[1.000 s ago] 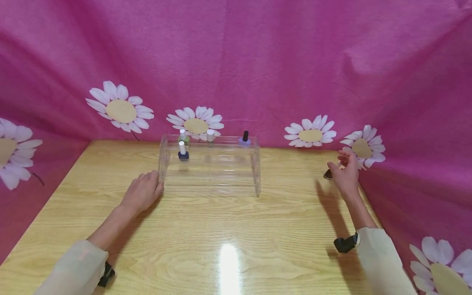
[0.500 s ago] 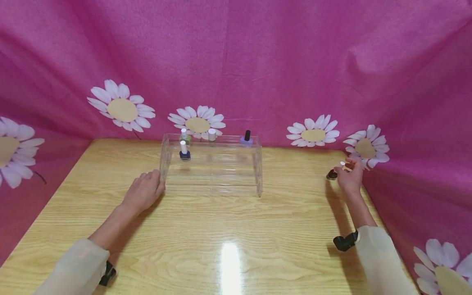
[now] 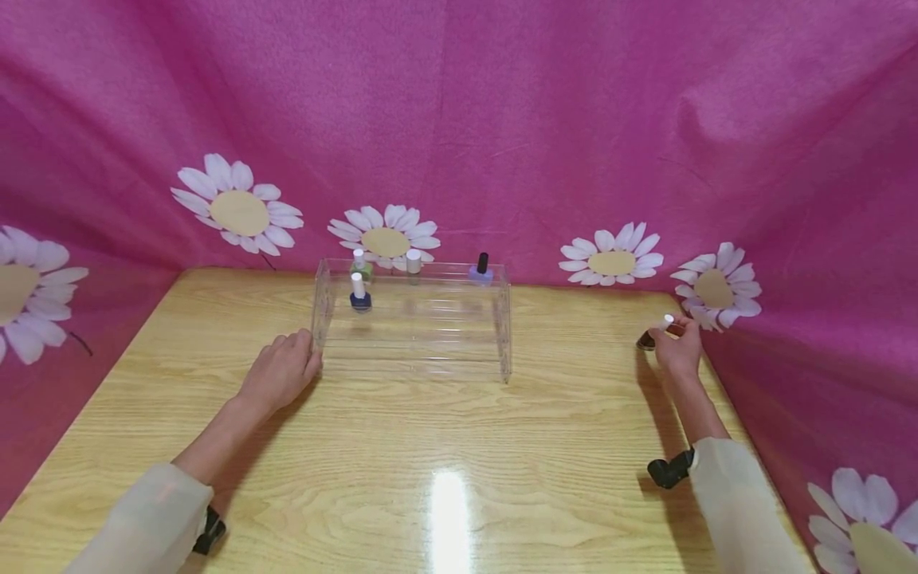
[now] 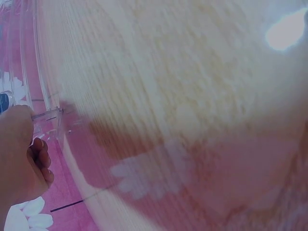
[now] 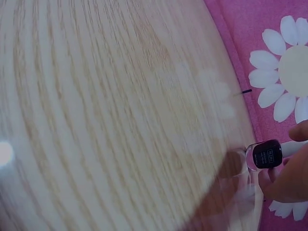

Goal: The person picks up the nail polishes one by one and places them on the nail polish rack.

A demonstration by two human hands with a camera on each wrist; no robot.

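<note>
A clear acrylic tiered rack (image 3: pixel 423 371) stands at the back middle of the table. At its left end, my left hand (image 3: pixel 280 371) grips the side panel, with fingers curled in the left wrist view. Over at the far right, my right hand (image 3: pixel 680 355) pinches a dark nail polish bottle (image 5: pixel 267 154) by its white cap. The bottle's base is at or very near the tabletop; I cannot tell if it touches. On the rack's top tier sit a green nail polish (image 3: pixel 362 273), a white-capped one (image 3: pixel 413 261) and a lilac one (image 3: pixel 481 273). A navy nail polish (image 3: pixel 361 301) sits one tier lower.
The wooden table (image 3: pixel 402 446) has a bright light reflection near its front. A pink cloth (image 3: pixel 502 119) printed with daisies hangs behind and along both sides, close to my right hand. A black wrist camera (image 3: pixel 670 470) sits below my right hand.
My right hand's fingers, spread beside the dark nail polish a second ago, have come together on its white cap. The left hand stays on the rack. The head view has shifted slightly.
</note>
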